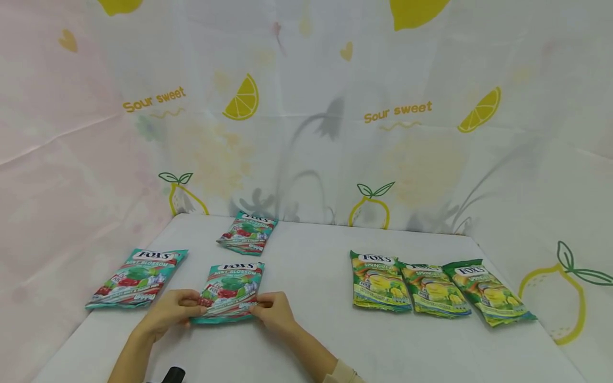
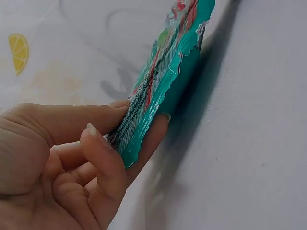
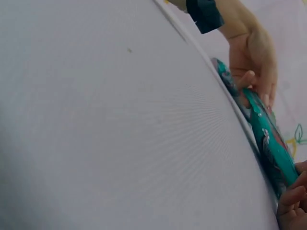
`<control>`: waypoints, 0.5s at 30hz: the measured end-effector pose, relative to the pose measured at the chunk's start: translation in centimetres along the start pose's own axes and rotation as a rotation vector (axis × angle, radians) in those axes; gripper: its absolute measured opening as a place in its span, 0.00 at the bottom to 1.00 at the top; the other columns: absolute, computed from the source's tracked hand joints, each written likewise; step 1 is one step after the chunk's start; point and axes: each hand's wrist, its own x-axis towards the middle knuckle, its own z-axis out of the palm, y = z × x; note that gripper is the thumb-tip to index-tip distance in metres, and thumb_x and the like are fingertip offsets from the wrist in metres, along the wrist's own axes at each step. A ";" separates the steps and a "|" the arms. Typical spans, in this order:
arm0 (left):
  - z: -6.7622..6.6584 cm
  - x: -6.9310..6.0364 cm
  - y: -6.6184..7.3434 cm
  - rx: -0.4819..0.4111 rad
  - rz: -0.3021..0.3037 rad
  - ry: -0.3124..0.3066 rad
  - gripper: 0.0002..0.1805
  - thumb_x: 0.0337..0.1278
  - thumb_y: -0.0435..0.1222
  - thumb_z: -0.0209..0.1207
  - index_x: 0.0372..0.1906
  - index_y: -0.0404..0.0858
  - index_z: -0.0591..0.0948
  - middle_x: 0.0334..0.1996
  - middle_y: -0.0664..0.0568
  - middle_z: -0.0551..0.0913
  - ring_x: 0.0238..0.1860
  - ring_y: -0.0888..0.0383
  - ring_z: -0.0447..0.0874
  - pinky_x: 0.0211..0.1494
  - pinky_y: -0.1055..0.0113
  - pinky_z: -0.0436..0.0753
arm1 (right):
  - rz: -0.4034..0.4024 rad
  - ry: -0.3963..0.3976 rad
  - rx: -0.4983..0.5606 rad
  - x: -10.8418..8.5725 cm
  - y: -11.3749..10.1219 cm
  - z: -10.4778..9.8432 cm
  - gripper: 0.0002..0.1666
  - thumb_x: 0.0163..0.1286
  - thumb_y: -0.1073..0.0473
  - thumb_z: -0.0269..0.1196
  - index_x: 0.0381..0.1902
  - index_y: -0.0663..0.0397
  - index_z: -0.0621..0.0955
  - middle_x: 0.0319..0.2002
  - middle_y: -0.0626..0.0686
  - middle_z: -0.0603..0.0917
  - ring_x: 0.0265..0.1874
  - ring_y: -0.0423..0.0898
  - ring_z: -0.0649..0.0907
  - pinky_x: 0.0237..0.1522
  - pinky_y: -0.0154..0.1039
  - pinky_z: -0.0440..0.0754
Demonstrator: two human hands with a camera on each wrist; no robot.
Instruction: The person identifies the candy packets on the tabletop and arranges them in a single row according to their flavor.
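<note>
While our left hand (image 1: pixel 168 311) and right hand (image 1: pixel 275 313) pinched the Fox's Mint Blossom bag (image 1: pixel 232 290) at eight and four o'clock, we held it at the worktop (image 1: pixel 313 271), long axis toward one.

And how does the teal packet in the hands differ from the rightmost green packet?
The teal packet shows red and green artwork; the rightmost green packet shows mostly yellow. The left hand and right hand hold the teal packet, while neither touches the rightmost green packet. Both are printed FOX'S.
</note>
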 end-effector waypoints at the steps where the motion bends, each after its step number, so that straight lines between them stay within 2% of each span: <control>1: 0.1 0.1 0.0 0.004 0.015 -0.007 0.30 0.55 0.35 0.62 0.52 0.15 0.65 0.38 0.44 0.82 0.31 0.60 0.76 0.27 0.67 0.79 | -0.013 -0.001 0.006 0.0 0.1 -0.1 0.13 0.55 0.72 0.64 0.38 0.75 0.82 0.24 0.53 0.82 0.21 0.36 0.73 0.21 0.25 0.72; 6: 0.8 0.4 0.3 0.033 0.089 -0.037 0.26 0.56 0.32 0.60 0.50 0.15 0.66 0.38 0.41 0.81 0.31 0.58 0.75 0.26 0.65 0.79 | -0.043 -0.022 0.024 -0.1 0.2 -0.9 0.12 0.56 0.73 0.62 0.40 0.74 0.83 0.33 0.61 0.85 0.27 0.37 0.75 0.26 0.25 0.75; 11: 1.8 0.7 0.6 0.037 0.113 -0.030 0.23 0.55 0.31 0.59 0.48 0.17 0.67 0.35 0.44 0.80 0.30 0.57 0.75 0.25 0.64 0.79 | -0.057 -0.029 0.011 -0.4 0.4 -1.7 0.13 0.57 0.73 0.62 0.41 0.73 0.82 0.38 0.63 0.85 0.31 0.38 0.78 0.31 0.26 0.77; 15: 2.7 1.0 0.8 0.030 0.129 -0.006 0.20 0.54 0.30 0.60 0.45 0.19 0.69 0.34 0.44 0.80 0.29 0.57 0.75 0.24 0.64 0.79 | -0.087 -0.029 -0.019 -0.5 0.4 -2.5 0.13 0.57 0.74 0.61 0.42 0.74 0.82 0.39 0.65 0.85 0.35 0.43 0.80 0.33 0.28 0.79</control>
